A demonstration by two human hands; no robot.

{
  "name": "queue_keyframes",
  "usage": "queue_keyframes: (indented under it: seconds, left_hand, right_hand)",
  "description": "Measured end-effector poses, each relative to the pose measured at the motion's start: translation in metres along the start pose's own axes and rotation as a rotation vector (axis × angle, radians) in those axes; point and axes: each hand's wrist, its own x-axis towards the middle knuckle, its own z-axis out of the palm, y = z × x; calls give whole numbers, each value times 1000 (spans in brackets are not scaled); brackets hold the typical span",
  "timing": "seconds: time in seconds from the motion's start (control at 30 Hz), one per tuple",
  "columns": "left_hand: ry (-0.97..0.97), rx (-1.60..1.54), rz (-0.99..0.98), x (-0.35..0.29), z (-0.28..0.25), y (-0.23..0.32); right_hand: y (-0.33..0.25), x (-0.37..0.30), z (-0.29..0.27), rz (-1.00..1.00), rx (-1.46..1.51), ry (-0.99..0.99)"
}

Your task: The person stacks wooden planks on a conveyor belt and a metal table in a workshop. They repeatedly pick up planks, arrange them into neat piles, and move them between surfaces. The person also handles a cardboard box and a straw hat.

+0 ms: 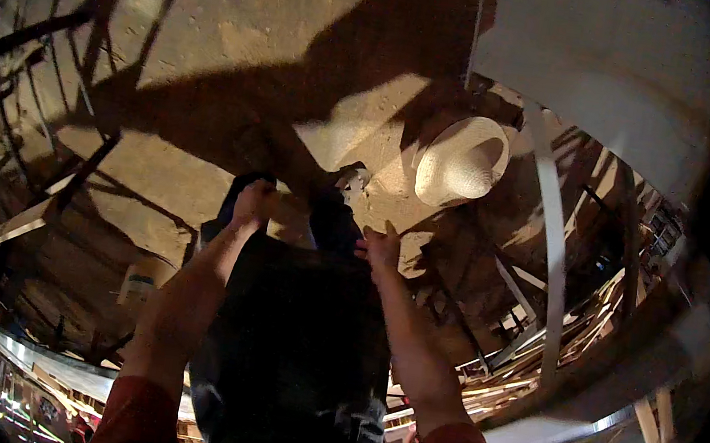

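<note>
My left hand [253, 202] is curled closed in front of my dark trouser leg [216, 227]. What it holds, if anything, is hidden. To the right, my right hand [381, 248] hangs beside my other dark-clad leg [336, 224], its fingers apart and no object visible in it. Beyond that leg shows a light-toned shoe [355, 183], partly in shadow. A pale woven straw hat [461, 166] with a wide brim lies ahead and to the right of my right hand, apart from it. Whether it rests on the floor I cannot tell.
Brown dirt floor [174, 166] spreads ahead, crossed by dark shadows. Thin dark frames [74, 108] stand at the left, near a pale wooden block [21, 222] and a bucket-like container [143, 281]. On the right are a large pale panel [601, 52], a curved strip [553, 212] and piled wood strips [568, 339].
</note>
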Motion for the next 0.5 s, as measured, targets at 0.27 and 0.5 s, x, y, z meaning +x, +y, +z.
queue_keyframes:
  seconds: [0.27, 0.5]
  left_hand:
    - [-234, -141, 91, 168, 153, -7]
    - [-357, -399, 251, 259, 332, 76]
  right_hand:
    - [84, 274, -63, 65, -351, 368]
    - [85, 409, -95, 268, -567, 550]
